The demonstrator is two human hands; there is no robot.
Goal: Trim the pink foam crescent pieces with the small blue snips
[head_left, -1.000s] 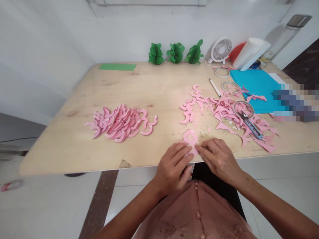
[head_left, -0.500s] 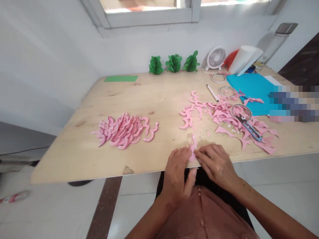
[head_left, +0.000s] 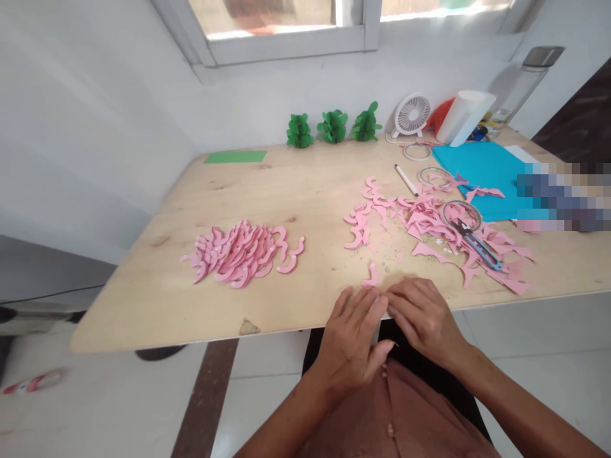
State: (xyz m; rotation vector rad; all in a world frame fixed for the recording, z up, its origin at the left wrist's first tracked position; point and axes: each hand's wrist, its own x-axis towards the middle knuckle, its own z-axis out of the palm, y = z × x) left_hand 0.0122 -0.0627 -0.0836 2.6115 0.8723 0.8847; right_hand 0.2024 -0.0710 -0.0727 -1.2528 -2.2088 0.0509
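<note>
A curved pink paper cutout [head_left: 371, 273] lies flat at the table's front edge, its near end covered by fingers. My left hand [head_left: 356, 337] rests on that near end with fingers stretched out and thumb apart, pressing it to the wood. Beside it my right hand [head_left: 424, 321] has its fingers drawn together, their tips meeting the left index fingertip; whatever they pinch is hidden. To the left sits a heap of curved pink cutouts [head_left: 243, 254] with small pale patches on their ends. A smaller group of pink cutouts [head_left: 359, 219] lies just beyond my hands.
Pink paper scraps [head_left: 424, 219] spread at the right, with scissors [head_left: 482, 248] and a tape roll [head_left: 462, 216] on top. Behind are a marker [head_left: 406, 179], blue sheets [head_left: 487, 165], a small fan [head_left: 412, 116] and green paper figures [head_left: 333, 127]. A green strip [head_left: 235, 156] lies back left.
My left hand has slid over the cutout's near end, covering more of it. My right fingertips have shifted slightly right and now meet the left index finger. The view has tilted slightly.
</note>
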